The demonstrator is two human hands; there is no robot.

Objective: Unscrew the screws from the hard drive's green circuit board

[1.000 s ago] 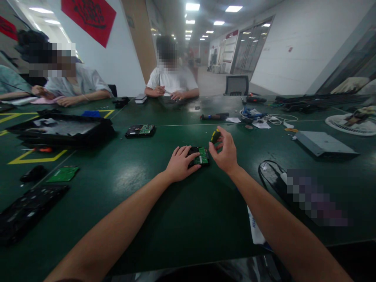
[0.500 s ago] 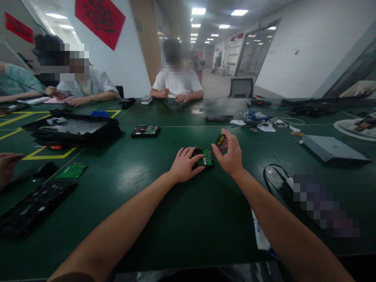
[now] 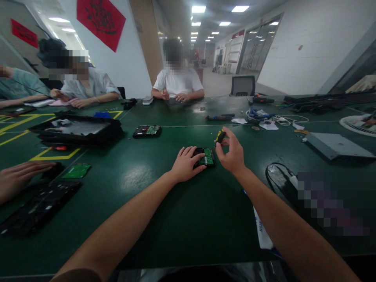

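Note:
A hard drive point(image 3: 208, 156) with a green circuit board facing up lies on the dark green table in front of me. My left hand point(image 3: 187, 164) grips it from the left, thumb along the near edge and fingers over the top, hiding its left part. Just right of the drive, my right hand point(image 3: 230, 152) is closed around a yellow and black screwdriver point(image 3: 220, 136), held by its handle above the table. The tip of the screwdriver cannot be made out.
Another hard drive point(image 3: 147, 131) lies farther left, near a black tray point(image 3: 76, 131). At left, a co-worker's hand point(image 3: 23, 176) reaches in by a green circuit board point(image 3: 76, 171) and a black frame point(image 3: 41, 207). Rightward are a grey metal box point(image 3: 337, 145) and tangled cables point(image 3: 264, 116).
My right hand has shifted slightly and turned the screwdriver handle more upright. My left hand stays on the hard drive. At left, the co-worker's hand has moved in over a black part.

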